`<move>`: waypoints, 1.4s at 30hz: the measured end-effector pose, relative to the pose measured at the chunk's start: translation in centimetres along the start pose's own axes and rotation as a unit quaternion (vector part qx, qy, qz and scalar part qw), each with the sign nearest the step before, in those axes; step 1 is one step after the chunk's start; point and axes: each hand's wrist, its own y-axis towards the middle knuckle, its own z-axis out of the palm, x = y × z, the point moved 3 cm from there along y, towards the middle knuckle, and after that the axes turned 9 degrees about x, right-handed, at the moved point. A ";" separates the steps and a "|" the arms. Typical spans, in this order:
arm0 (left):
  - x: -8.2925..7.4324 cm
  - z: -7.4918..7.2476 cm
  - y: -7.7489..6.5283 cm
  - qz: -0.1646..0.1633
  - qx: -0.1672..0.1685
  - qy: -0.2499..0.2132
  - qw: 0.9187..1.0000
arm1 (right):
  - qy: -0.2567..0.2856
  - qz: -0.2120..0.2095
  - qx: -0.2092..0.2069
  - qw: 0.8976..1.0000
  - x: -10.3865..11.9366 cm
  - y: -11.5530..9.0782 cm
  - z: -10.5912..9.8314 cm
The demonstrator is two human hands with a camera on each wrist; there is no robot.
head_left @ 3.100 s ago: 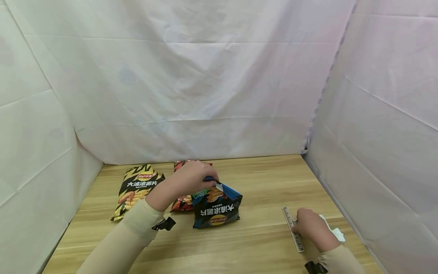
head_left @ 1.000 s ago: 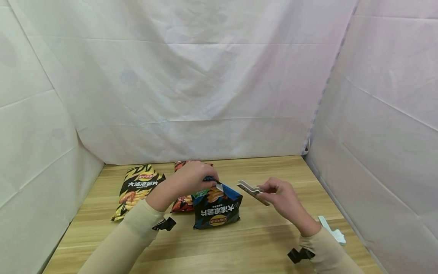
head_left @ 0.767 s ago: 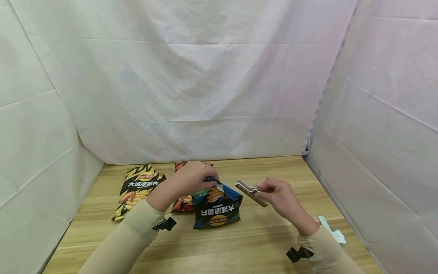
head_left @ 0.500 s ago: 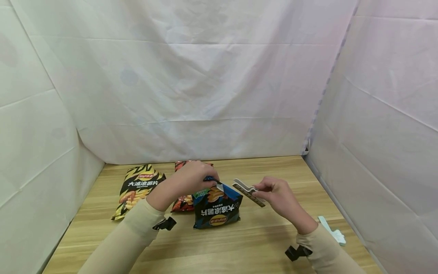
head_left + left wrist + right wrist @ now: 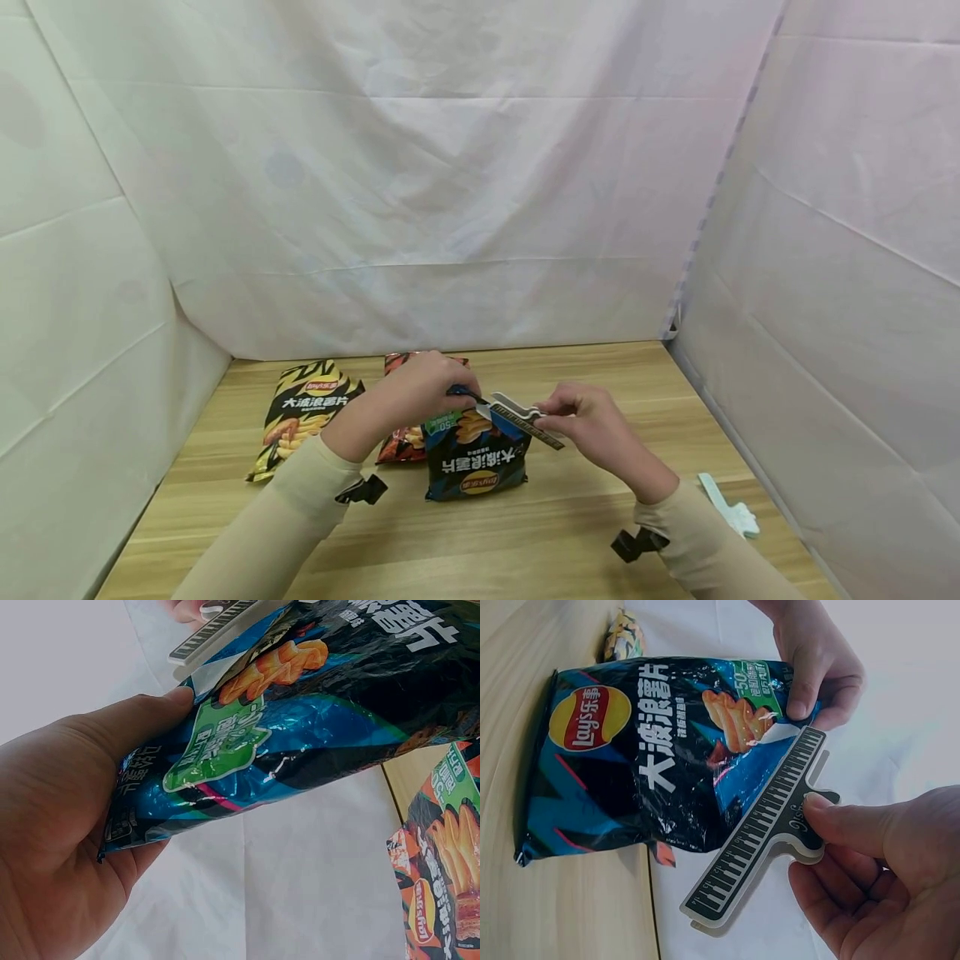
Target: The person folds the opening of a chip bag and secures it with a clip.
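A blue and black chip bag [image 5: 476, 462] stands on the wooden table, its top corner folded over. My left hand [image 5: 427, 392] pinches the top left corner of this bag between thumb and fingers, as the left wrist view also shows. My right hand [image 5: 885, 862] pinches the handles of a long clip [image 5: 761, 825] with a piano-key pattern. In the right wrist view the clip lies along the bag's slanted, folded top edge, close to the left thumb. Whether its jaws have the bag between them I cannot tell.
Behind my left hand a red chip bag [image 5: 401, 446] lies partly hidden. Farther left is a yellow and black chip bag [image 5: 303, 408]. A pale blue clip-like item [image 5: 731, 507] lies near the right edge. White cloth walls [image 5: 450, 208] surround the wooden table [image 5: 480, 550].
My right hand has picked the piano-pattern clip up from the table at the right and brought it leftward to the blue bag's top edge. My left hand has stayed on the bag's corner.
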 end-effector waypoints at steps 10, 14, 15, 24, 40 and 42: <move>0.1 0.1 0.1 -0.006 0.008 -0.012 1.000 | 0.026 -0.003 0.005 1.000 0.2 1.1 1.0; 0.2 0.1 0.1 -0.010 0.008 -0.014 1.000 | 0.030 -0.001 0.002 1.000 0.0 1.3 1.2; 0.2 0.1 0.1 -0.011 0.009 -0.014 1.000 | 0.032 0.001 0.001 0.999 0.0 1.3 1.2; 0.3 0.1 0.2 -0.025 0.016 -0.030 0.999 | 0.040 0.004 0.003 0.999 -0.3 1.4 1.5; 0.7 0.2 0.0 -0.033 0.004 -0.038 0.999 | 0.047 -0.013 0.018 0.999 -0.9 1.5 1.8; 0.7 0.1 -0.1 -0.031 0.002 -0.043 0.999 | 0.047 -0.016 0.017 0.999 -0.9 1.5 1.8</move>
